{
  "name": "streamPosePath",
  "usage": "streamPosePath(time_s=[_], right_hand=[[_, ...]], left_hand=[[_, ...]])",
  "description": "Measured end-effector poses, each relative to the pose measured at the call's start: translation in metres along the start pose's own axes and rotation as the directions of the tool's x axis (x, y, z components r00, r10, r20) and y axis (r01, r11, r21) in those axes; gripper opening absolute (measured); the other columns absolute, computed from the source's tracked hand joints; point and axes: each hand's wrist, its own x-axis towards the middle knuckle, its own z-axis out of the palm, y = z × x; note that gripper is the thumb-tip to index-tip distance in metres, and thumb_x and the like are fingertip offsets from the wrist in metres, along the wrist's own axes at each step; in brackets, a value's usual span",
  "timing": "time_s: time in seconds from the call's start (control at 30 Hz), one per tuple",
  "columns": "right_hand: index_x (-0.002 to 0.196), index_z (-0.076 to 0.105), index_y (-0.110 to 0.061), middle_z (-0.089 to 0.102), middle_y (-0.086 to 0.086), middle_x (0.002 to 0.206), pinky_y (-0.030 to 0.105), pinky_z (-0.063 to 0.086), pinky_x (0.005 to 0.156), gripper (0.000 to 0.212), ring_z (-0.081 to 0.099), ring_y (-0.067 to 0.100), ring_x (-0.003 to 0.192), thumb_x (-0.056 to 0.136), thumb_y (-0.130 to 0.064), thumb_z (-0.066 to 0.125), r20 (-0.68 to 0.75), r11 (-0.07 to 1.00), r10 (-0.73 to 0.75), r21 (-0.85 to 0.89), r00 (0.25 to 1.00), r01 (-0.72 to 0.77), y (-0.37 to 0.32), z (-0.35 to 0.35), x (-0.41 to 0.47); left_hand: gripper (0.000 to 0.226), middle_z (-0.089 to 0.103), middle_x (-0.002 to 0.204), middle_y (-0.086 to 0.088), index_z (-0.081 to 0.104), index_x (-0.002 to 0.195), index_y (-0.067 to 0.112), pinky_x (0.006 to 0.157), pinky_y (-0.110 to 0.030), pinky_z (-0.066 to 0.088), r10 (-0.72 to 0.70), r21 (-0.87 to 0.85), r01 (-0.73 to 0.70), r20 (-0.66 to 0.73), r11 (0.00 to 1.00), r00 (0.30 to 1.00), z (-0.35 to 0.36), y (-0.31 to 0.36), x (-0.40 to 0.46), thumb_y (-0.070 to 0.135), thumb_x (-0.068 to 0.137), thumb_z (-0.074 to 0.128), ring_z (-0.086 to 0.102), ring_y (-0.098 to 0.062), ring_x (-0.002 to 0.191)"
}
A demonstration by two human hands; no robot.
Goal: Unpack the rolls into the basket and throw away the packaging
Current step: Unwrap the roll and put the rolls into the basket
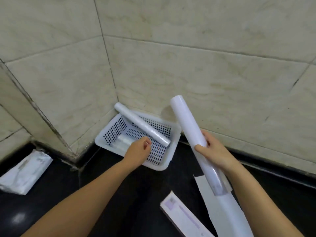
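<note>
Box [184, 218]: long carton lying on the dark worktop [119, 194], nearest the camera, between the forearms.
Wrap [230, 212]: clear sleeve trailing off the near end of the held roll.
Right hand [213, 151]: fingers closed around the roll [189, 127] at mid-length; far end tilts up and away to the left.
Left hand [138, 151]: over the basket's near side, fingers loosely curled, gripping nothing.
Basket [172, 151]: white, perforated, in the tiled corner, left of the held roll and nearer the left hand.
Second roll [142, 124]: propped diagonally in the basket, far end on the rim.
Turning point: the held roll's long axis likely must swing left and lie beside it.
Packet [24, 171]: far left, apart.
</note>
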Motion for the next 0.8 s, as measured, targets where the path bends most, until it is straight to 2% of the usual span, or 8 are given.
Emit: streamPosePath(time_s=[0.1,0.17,0.3,0.43,0.57,0.67,0.73,0.8], right_hand=[[0.141,0.037,-0.02,0.052,0.003,0.13,0.027,0.037,0.081,0.062,0.048,0.012,0.105,0.083,-0.017,0.061,0.013,0.988,-0.127,-0.088,0.992,0.127,-0.035,0.04,0.071],[0.142,0.034,-0.019,0.05,0.009,0.133,0.03,0.037,0.082,0.065,0.048,0.019,0.109,0.082,-0.017,0.061,0.017,0.969,-0.191,-0.154,0.981,0.192,-0.053,0.07,0.111],[0.142,0.029,-0.027,0.047,0.014,0.118,0.032,0.037,0.078,0.068,0.048,0.035,0.108,0.081,-0.026,0.057,0.075,0.933,-0.201,-0.288,0.977,0.215,-0.064,0.132,0.158],[0.147,0.021,-0.022,0.044,0.018,0.122,0.037,0.038,0.085,0.07,0.044,0.035,0.108,0.086,-0.025,0.056,0.172,0.865,-0.232,-0.413,0.957,0.284,-0.045,0.185,0.164],[0.148,0.023,-0.02,0.046,0.016,0.131,0.04,0.039,0.098,0.067,0.042,0.03,0.116,0.089,-0.02,0.055,0.136,0.719,-0.296,-0.62,0.946,0.314,-0.016,0.205,0.162],[0.149,0.017,-0.027,0.041,0.011,0.139,0.046,0.033,0.105,0.069,0.039,0.029,0.126,0.091,-0.033,0.054,0.137,0.636,-0.267,-0.719,0.954,0.281,-0.012,0.2,0.165],[0.15,0.006,-0.03,0.028,0.012,0.151,0.052,0.025,0.11,0.074,0.027,0.03,0.137,0.091,-0.043,0.05,0.223,0.591,-0.177,-0.755,0.959,0.285,-0.015,0.194,0.165],[0.148,-0.008,-0.034,-0.001,0.009,0.16,0.059,0.006,0.114,0.077,-0.002,0.03,0.147,0.093,-0.046,0.044,0.313,0.576,-0.033,-0.77,0.949,0.274,-0.015,0.189,0.16]], left_hand=[[0.015,0.056,0.073,0.0,0.055,0.088,0.013,0.065,-0.034,0.046,0.067,0.176,-0.066,0.002,0.982,0.998,-0.021,-0.031,0.027,0.021,0.094,0.044,0.055,-0.019,0.069],[0.028,0.052,0.065,0.0,0.052,0.071,0.012,0.064,-0.039,0.047,0.11,0.299,-0.113,0.025,0.948,0.994,-0.024,-0.058,0.028,0.025,0.094,0.043,0.052,-0.019,0.063],[0.041,0.053,0.049,0.001,0.053,0.05,0.016,0.05,-0.033,0.047,0.389,0.595,-0.307,-0.01,0.743,0.921,-0.015,-0.092,0.015,0.026,0.087,0.039,0.051,-0.019,0.048],[0.037,0.051,0.046,0.0,0.051,0.047,0.017,0.049,-0.029,0.04,0.475,0.628,-0.313,-0.103,0.712,0.874,-0.006,-0.096,0.018,0.02,0.083,0.041,0.049,-0.019,0.046],[0.037,0.05,0.047,-0.001,0.05,0.048,0.015,0.05,-0.028,0.038,0.492,0.619,-0.31,-0.143,0.722,0.859,-0.004,-0.099,0.019,0.018,0.084,0.042,0.048,-0.019,0.047],[0.037,0.051,0.047,-0.001,0.052,0.048,0.015,0.051,-0.028,0.04,0.501,0.625,-0.315,-0.144,0.714,0.853,-0.004,-0.097,0.019,0.019,0.083,0.043,0.049,-0.019,0.048],[0.036,0.052,0.048,0.0,0.052,0.048,0.016,0.051,-0.028,0.041,0.486,0.634,-0.308,-0.123,0.709,0.865,-0.006,-0.093,0.017,0.02,0.083,0.042,0.05,-0.019,0.048],[0.036,0.053,0.047,0.001,0.052,0.048,0.017,0.05,-0.027,0.042,0.476,0.653,-0.313,-0.083,0.689,0.875,-0.007,-0.092,0.016,0.021,0.082,0.041,0.051,-0.019,0.047]])
